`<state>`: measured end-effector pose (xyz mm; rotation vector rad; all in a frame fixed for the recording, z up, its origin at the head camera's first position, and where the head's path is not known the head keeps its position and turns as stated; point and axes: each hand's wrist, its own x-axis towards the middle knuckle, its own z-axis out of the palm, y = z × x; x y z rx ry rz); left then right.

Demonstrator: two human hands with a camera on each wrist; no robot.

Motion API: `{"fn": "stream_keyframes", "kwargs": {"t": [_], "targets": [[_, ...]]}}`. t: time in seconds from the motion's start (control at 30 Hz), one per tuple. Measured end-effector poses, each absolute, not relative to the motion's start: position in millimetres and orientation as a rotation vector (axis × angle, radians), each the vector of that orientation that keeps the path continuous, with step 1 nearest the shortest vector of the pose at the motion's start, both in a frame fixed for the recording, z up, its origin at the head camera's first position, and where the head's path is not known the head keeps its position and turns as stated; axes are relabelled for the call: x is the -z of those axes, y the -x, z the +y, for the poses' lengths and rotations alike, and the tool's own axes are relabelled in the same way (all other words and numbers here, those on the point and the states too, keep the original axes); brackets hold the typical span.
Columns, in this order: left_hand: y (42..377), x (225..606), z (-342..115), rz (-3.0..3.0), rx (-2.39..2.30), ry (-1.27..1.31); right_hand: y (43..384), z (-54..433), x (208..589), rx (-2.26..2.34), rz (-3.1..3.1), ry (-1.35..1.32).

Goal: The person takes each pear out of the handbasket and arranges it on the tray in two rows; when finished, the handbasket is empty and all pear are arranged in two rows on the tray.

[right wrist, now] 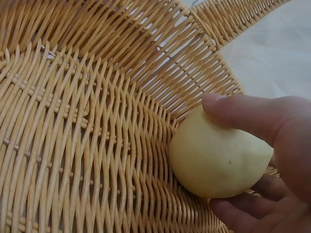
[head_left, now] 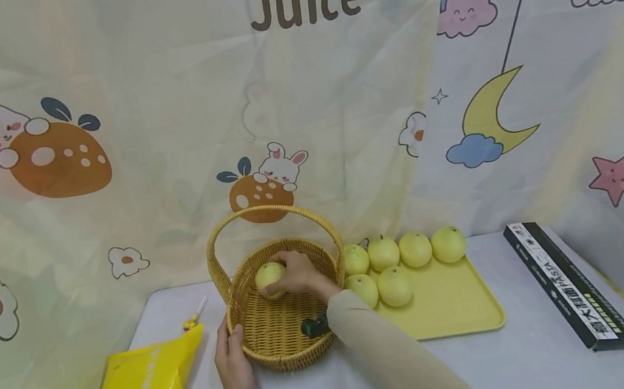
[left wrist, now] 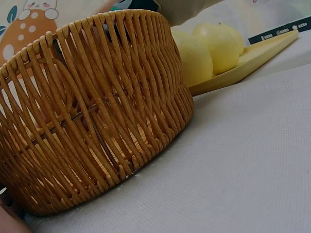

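A wicker basket (head_left: 290, 361) with a tall arched handle stands on the table. Inside it, my right hand (head_left: 300, 273) grips a pale yellow-green pear (head_left: 270, 278) near the back left of the woven floor. The right wrist view shows the thumb over the top of the pear (right wrist: 218, 158) and the fingers beneath, close to the basket's wall. My left hand (head_left: 234, 366) holds the basket's left side, its thumb at the rim. Just a bit of that hand shows at the lower left corner of the left wrist view, beside the basket (left wrist: 97, 111).
Right of the basket, a yellow tray (head_left: 454, 301) bears several more pears (head_left: 395, 286). A black pasta box (head_left: 571, 285) lies at the far right. To the left are a yellow-topped food bag (head_left: 140, 388) and a lollipop (head_left: 191, 323). A printed cloth (head_left: 336, 115) hangs behind the table.
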<state>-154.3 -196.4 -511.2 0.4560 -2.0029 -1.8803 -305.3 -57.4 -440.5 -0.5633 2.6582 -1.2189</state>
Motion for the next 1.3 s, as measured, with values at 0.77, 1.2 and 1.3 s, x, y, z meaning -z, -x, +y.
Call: {"fn": "stream_keyframes", "kwargs": {"t": [0.77, 1.2, 1.3], "targets": [[154.0, 511.0, -194.1, -1.962, 1.917, -0.441, 276.3, -24.2, 405.8, 1.463, 2.458, 0.802], [153.8, 509.8, -194.5, -1.934, 1.924, -0.450, 236.4, 23.4, 378.4, 1.595, 2.306, 0.902], [153.6, 511.0, -193.5, -1.941, 1.909, -0.439, 229.7, 36.1, 375.1, 1.617, 2.279, 0.921]]}}
